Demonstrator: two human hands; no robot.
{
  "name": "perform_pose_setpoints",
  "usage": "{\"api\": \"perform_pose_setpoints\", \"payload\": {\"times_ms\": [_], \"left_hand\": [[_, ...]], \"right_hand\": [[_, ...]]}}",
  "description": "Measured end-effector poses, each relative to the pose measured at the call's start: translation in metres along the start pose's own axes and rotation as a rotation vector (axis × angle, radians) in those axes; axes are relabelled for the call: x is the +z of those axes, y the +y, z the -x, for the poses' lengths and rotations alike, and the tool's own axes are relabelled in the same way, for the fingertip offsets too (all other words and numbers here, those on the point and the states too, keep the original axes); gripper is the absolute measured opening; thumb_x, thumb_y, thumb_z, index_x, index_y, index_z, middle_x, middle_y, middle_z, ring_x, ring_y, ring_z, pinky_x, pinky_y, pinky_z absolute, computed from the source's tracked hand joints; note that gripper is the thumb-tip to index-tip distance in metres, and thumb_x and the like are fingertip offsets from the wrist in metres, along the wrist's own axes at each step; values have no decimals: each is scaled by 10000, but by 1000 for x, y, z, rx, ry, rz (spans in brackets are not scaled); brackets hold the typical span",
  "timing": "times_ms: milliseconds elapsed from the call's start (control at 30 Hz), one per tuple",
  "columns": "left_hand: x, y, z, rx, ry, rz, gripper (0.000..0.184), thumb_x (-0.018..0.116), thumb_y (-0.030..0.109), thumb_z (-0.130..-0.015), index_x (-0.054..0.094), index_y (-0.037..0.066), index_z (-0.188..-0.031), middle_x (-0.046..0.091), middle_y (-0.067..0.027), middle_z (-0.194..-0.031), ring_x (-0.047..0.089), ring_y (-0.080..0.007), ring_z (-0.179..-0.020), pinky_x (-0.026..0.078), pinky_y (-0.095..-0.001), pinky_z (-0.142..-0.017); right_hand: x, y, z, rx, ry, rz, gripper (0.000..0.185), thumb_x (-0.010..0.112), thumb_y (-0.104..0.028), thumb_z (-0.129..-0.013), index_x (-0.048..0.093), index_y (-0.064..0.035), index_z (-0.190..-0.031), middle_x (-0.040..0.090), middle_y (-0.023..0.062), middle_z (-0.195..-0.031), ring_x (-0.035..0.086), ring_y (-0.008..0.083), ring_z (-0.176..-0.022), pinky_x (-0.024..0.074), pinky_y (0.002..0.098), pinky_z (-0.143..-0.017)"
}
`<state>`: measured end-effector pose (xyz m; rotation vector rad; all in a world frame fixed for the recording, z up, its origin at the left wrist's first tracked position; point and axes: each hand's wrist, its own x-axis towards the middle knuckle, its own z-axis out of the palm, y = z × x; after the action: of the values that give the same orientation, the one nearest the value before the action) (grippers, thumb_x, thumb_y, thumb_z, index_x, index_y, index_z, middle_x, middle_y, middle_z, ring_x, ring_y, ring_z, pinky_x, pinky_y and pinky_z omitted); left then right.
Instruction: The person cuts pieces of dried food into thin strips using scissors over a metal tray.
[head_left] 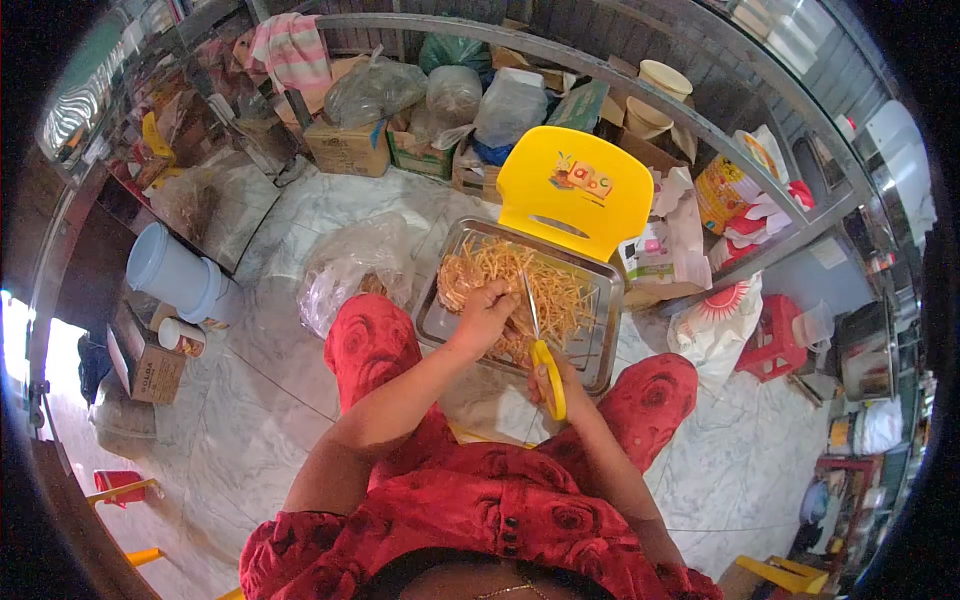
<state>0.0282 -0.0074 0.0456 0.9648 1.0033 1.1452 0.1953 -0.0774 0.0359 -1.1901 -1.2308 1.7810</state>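
Observation:
A metal tray (606, 345) holds a heap of thin, yellowish-brown dried strands (568, 300), piled thicker and paler at its left end. My left hand (487, 316) is over the middle of the heap, its fingers closed on some of the strands. In my right hand (552, 380) is a pair of scissors with yellow handles (546, 362). Their metal blades point away from me, over the strands and just right of my left fingers. Whether the blades touch a strand cannot be made out. Behind the tray rises a yellow chair back (575, 190) with an "abc" print.
A clear plastic bag (355, 270) lies on the marbled floor left of the tray. A white sack (716, 325) and a red stool (772, 335) stand to the right. Further left are a pale blue bucket (170, 268) and a cardboard box (150, 365). Bags and boxes line the back.

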Motion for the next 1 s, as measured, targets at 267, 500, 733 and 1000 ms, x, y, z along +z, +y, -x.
{"api": "perform_pose_setpoints", "payload": {"times_ms": [267, 500, 733, 1000], "left_hand": [[1, -7, -2, -26, 12, 55, 113, 476, 96, -833, 470, 27, -743, 479, -8, -646, 505, -95, -488, 431, -225, -370], [2, -2, 6, -56, -46, -56, 94, 473, 95, -834, 505, 16, -793, 511, -16, -623, 509, -92, -476, 431, -220, -375], [-1, -25, 0, 196, -26, -185, 99, 469, 98, -841, 498, 9, -811, 541, -43, -643, 552, -122, -472, 442, -230, -377], [-17, 4, -16, 69, 69, 12, 86, 437, 79, -852, 479, 6, -844, 501, -34, -702, 549, -118, -559, 491, -251, -408]], "right_hand": [[3, -6, 5, 81, 47, 32, 266, 534, -322, -825, 492, -92, -953, 405, -34, -518, 392, 60, -408, 355, 201, -382], [6, 7, -3, 2, 117, -58, 306, 538, -370, -817, 488, -90, -930, 416, -31, -533, 404, 68, -409, 359, 199, -378], [0, 6, -4, 82, 60, 17, 364, 540, -408, -805, 485, -68, -922, 412, -22, -508, 411, 80, -377, 358, 200, -365], [-2, 1, -2, 95, -6, -118, 345, 539, -353, -816, 469, -56, -979, 465, 13, -617, 458, 94, -462, 412, 222, -435]]}}
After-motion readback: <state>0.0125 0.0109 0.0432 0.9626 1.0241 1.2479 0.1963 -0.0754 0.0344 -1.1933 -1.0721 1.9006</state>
